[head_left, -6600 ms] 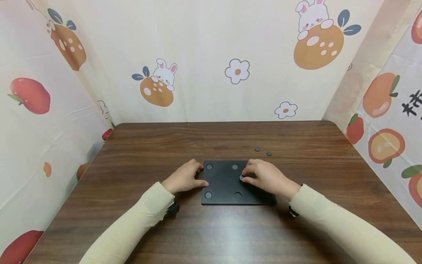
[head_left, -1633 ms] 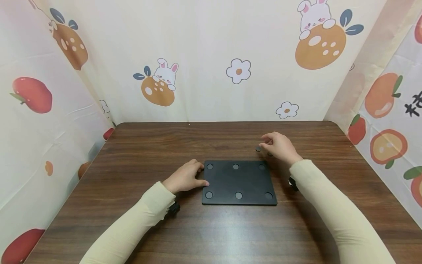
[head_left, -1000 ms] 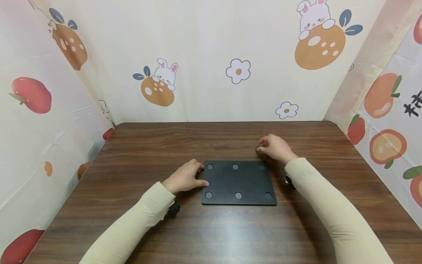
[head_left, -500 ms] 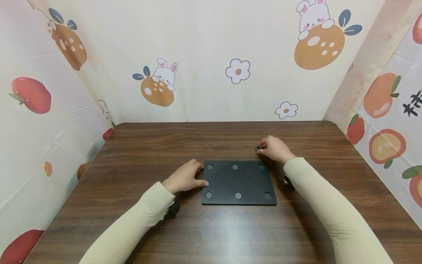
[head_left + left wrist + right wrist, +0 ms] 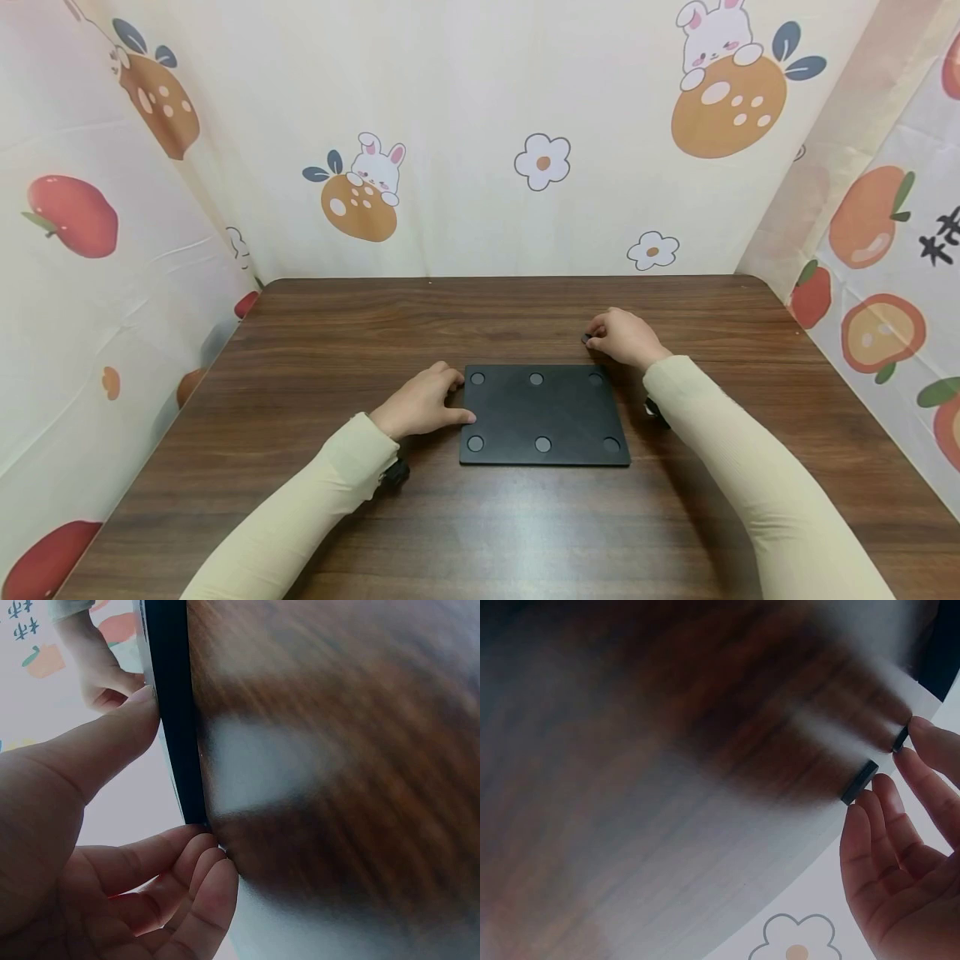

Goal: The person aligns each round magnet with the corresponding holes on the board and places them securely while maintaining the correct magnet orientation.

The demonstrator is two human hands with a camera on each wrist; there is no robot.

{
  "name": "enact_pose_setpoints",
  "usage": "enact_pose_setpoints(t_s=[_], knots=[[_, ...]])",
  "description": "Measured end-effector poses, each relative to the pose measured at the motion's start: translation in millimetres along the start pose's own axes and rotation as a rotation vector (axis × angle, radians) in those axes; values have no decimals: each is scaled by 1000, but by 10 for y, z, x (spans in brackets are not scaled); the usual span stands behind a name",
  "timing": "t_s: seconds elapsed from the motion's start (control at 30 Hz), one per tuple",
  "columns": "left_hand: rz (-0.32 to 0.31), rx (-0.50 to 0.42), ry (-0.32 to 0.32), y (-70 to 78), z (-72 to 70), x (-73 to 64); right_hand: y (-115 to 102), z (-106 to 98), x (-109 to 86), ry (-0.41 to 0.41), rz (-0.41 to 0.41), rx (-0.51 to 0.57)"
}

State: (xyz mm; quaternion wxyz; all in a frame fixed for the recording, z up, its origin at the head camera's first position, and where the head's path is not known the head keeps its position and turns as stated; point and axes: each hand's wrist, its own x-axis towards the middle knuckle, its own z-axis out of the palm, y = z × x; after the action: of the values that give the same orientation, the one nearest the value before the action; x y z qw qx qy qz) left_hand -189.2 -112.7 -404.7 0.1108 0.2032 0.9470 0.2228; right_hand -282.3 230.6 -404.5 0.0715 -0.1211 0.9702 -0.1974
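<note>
In the head view, a flat black board (image 5: 566,417) with two rows of round recesses lies on the table. Left and middle recesses look lighter, as if filled, such as the front middle disc (image 5: 542,444); the right ones look darker. My left hand (image 5: 422,402) holds the board's left edge, thumb on top, fingers at the far corner. Behind the board, my right hand (image 5: 624,337) pinches a small dark disc (image 5: 901,737) between thumb and index finger. A second dark disc (image 5: 860,782) sits against the other fingertips in the right wrist view; the hand hides it in the head view.
The brown wood-grain table (image 5: 360,325) extends around the board. A patterned curtain (image 5: 465,217) hangs at its back edge and along both sides. Each wrist wears a small black device, such as the left wrist camera (image 5: 395,473).
Earlier my right hand held a disc over the board; the front middle recess has since turned lighter. The hand moved back to the two loose discs and pinched one. My left hand stayed still.
</note>
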Motion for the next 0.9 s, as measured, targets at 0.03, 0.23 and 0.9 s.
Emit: enact_pose_setpoints(t_s=[0.03, 0.23, 0.9], knots=[[-1, 0, 1, 0, 1, 0, -1, 0, 2, 1, -2, -1], [3, -3, 6, 2, -3, 3, -5, 1, 9, 11, -6, -10], [2, 2, -1, 11, -9, -1, -9, -40, -29, 44, -14, -28]])
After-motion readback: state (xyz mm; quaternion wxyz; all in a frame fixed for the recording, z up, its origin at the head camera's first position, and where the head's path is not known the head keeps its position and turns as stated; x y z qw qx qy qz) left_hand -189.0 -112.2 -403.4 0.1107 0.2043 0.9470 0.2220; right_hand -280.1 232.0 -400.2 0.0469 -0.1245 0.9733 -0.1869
